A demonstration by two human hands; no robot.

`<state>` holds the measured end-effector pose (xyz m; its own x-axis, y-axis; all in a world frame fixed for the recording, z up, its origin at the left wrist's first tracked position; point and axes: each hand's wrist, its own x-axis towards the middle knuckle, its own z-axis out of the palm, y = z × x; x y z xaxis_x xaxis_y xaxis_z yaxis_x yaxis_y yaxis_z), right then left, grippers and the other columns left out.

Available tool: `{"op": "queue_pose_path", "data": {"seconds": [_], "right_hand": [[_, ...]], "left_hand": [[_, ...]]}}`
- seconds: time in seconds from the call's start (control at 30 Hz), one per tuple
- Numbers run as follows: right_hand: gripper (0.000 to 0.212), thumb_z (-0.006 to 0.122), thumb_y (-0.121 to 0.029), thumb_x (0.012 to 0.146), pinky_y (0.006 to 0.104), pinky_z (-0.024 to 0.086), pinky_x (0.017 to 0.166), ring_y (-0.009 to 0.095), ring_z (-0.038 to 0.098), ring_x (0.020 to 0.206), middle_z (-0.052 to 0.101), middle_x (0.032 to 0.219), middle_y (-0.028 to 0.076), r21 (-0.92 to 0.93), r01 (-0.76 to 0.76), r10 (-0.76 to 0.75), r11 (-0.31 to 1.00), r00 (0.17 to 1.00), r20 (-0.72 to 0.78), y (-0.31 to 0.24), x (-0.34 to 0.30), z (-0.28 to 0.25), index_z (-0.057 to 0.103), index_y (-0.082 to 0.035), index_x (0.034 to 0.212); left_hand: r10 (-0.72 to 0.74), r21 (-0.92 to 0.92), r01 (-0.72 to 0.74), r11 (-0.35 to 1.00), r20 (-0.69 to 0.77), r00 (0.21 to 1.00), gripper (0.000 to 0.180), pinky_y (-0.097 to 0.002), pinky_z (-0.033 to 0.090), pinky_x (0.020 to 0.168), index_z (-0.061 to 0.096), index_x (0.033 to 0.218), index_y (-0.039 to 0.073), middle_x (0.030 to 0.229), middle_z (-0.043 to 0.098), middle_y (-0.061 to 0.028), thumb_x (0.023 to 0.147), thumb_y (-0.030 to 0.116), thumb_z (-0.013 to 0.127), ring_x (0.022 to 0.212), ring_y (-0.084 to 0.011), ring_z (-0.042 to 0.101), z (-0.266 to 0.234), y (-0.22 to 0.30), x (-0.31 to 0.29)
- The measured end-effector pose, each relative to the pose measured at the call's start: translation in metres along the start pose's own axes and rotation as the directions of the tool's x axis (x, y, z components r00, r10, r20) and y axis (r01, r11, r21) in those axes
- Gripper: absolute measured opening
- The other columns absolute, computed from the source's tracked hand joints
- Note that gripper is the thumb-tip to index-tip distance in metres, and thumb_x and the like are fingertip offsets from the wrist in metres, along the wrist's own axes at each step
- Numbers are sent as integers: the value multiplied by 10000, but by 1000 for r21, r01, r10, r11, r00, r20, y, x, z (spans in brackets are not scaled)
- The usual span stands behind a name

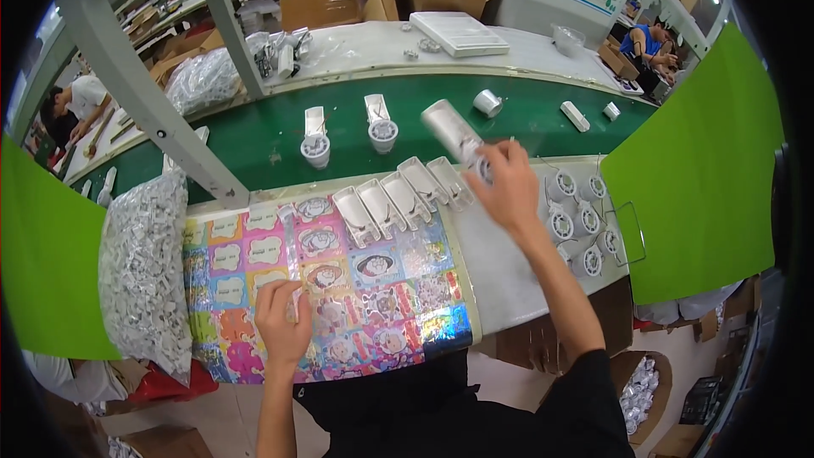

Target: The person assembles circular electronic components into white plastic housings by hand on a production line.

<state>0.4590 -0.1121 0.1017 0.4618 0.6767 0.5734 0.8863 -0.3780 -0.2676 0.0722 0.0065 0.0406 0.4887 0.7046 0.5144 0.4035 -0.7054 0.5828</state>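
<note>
My right hand [509, 187] is closed around the round end of a white track-light unit [452, 129], above the near edge of the green belt. Its long white housing tilts up and to the left; my fingers partly hide the round end. My left hand [282, 322] lies on a colourful printed sheet [356, 276], fingers slightly bent and apart, with nothing visible in it. A row of several white housings [390, 206] lies on the sheet's far right part. Several round lamp heads [585, 219] with wires stand grouped right of my right hand.
Across the green belt [263, 137] lie two lamp units [382, 125], a silver cup-shaped part [487, 103] and a white housing [575, 116]. A bulging bag of small parts [144, 276] stands left, near a grey post [153, 76]. Green panels [695, 178] flank both sides. Co-workers sit farther off.
</note>
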Motion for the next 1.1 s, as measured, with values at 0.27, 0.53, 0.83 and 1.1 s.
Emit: {"op": "queue_pose_path", "data": {"seconds": [0.27, 0.53, 0.83, 1.1], "right_hand": [[480, 784, -430, 870, 498, 558, 891, 374, 589, 1169, 564, 1254, 188, -146, -411, 435, 900, 873, 223, 66, 81, 96, 631, -92, 1175], [479, 532, -546, 1014, 586, 549, 849, 471, 701, 972, 652, 1213, 232, -108, -444, 457, 890, 871, 179, 88, 132, 136, 623, -99, 1160], [758, 849, -450, 763, 512, 537, 1000, 421, 616, 1222, 608, 1329, 228, -228, -357, 408, 906, 881, 240, 207, 154, 176, 579, -108, 1383], [686, 860, -351, 758, 467, 522, 937, 382, 630, 1090, 603, 1228, 209, 125, -275, 290, 953, 949, -122, 94, 130, 111, 553, -17, 1271]], "left_hand": [[50, 200, -63, 978, 69, 996, 108, -452, 454, 763, 680, 943, 38, 929, 608, -131, 834, 44, 683, 869, -346, 576, 26, -37, -21], [-17, 239, 1, 971, 63, 998, 115, -451, 437, 725, 661, 913, 30, 874, 585, -133, 799, 27, 671, 813, -344, 561, 26, -33, -17], [-9, 248, -5, 969, 54, 998, 100, -450, 444, 672, 615, 855, 42, 789, 553, -125, 770, 36, 668, 738, -339, 560, 33, -34, -8], [-22, 232, 5, 973, 71, 997, 84, -438, 445, 667, 639, 832, 52, 765, 564, -106, 770, 52, 694, 736, -327, 572, 25, -35, -14]]}}
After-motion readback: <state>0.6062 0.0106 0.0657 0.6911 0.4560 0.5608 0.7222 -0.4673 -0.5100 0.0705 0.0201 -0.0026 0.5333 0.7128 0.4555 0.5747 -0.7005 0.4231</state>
